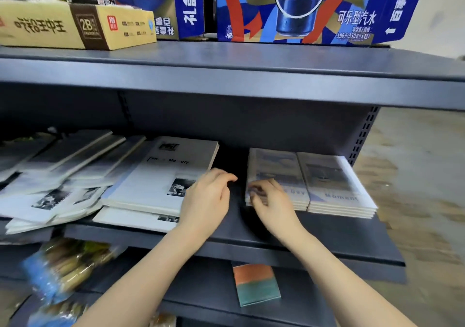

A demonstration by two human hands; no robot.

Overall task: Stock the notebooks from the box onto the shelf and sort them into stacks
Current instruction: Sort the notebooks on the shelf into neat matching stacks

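Note:
On the middle shelf (327, 236) lie white notebooks with black-and-white photos (161, 175), spread loosely to the left in an untidy heap (63, 170). Right of a dark gap stand two neat stacks of blue-grey notebooks (329, 183), side by side. My left hand (206, 198) hovers over the right edge of the white notebooks, fingers loosely curled and holding nothing. My right hand (269, 198) rests on the near left corner of the left blue-grey stack (274, 168), fingers bent at its edge. The box of notebooks is out of view.
A tan pencil carton (75, 24) and blue cola cartons (297, 9) stand on the upper shelf. Below, a small orange-and-teal notebook (255, 284) lies on the lower shelf, with bagged snacks (57, 268) at the left. Concrete floor shows at the right.

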